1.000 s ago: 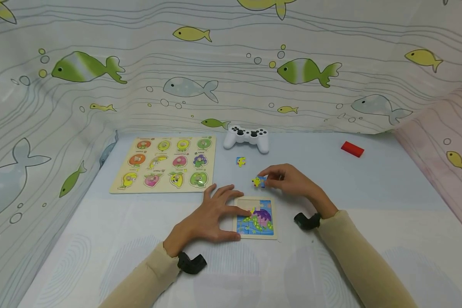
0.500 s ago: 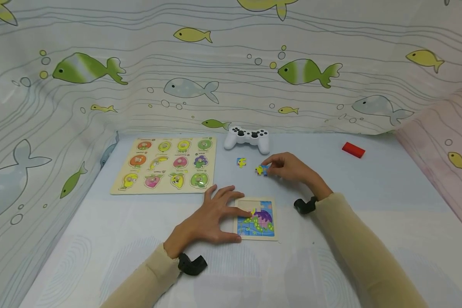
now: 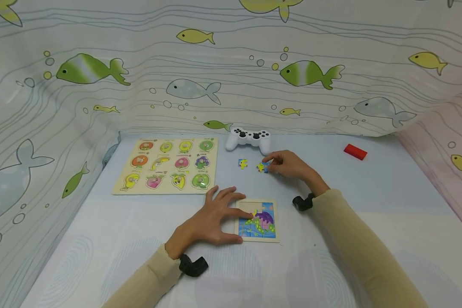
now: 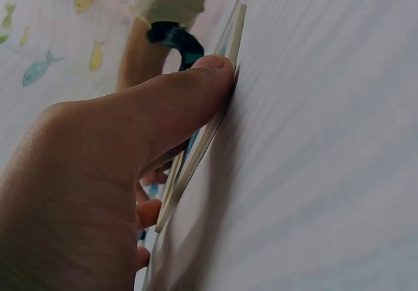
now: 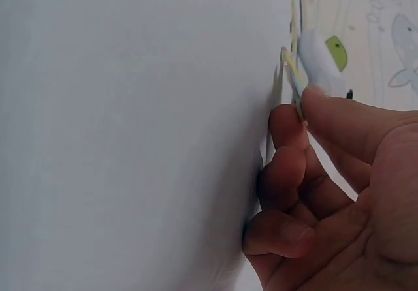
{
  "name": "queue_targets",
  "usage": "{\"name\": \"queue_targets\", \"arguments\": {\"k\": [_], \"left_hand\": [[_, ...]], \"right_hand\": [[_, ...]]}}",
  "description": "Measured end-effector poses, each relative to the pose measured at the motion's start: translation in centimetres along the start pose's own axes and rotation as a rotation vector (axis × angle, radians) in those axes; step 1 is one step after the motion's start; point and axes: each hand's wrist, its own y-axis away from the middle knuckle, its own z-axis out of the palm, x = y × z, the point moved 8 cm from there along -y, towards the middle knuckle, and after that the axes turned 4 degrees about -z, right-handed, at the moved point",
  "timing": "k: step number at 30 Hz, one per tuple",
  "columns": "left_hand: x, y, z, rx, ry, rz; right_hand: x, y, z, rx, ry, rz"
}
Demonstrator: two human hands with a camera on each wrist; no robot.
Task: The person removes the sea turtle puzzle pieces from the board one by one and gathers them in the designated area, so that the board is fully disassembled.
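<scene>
My right hand [image 3: 290,165] pinches a yellow-and-blue jigsaw piece [image 3: 261,167] between thumb and fingers, low over the table. In the right wrist view the piece [image 5: 295,76] appears edge-on at the fingertips. A second yellow-and-blue jigsaw piece [image 3: 242,164] lies just left of it. Nearer the front is a small wooden-framed jigsaw puzzle [image 3: 267,220] with a purple and green picture, its upper left showing bare board. My left hand [image 3: 213,218] rests spread on its left side, one finger on the picture. The thumb touches the frame's edge [image 4: 202,137] in the left wrist view.
A wooden fruit puzzle board [image 3: 165,167] lies at the back left. Behind the loose pieces sits a white game controller [image 3: 248,139]. A red block [image 3: 355,152] lies at the back right. Fish-printed cloth walls [image 3: 250,98] enclose the table.
My right hand has carried its jigsaw piece away from the framed puzzle, back beside the other loose piece. My left hand stays on the frame. The head view has shifted slightly.
</scene>
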Motion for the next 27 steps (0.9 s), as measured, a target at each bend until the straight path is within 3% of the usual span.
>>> {"name": "queue_targets", "arguments": {"k": [14,27], "left_hand": [[0.05,0.01,-0.08,0.004,-0.025,0.007],[-0.01,0.01,-0.03,0.005,-0.034,0.006]], "right_hand": [[-0.12,-0.14,0.36,0.010,0.082,-0.023],[-0.18,-0.21,0.58,0.020,0.091,0.005]]}}
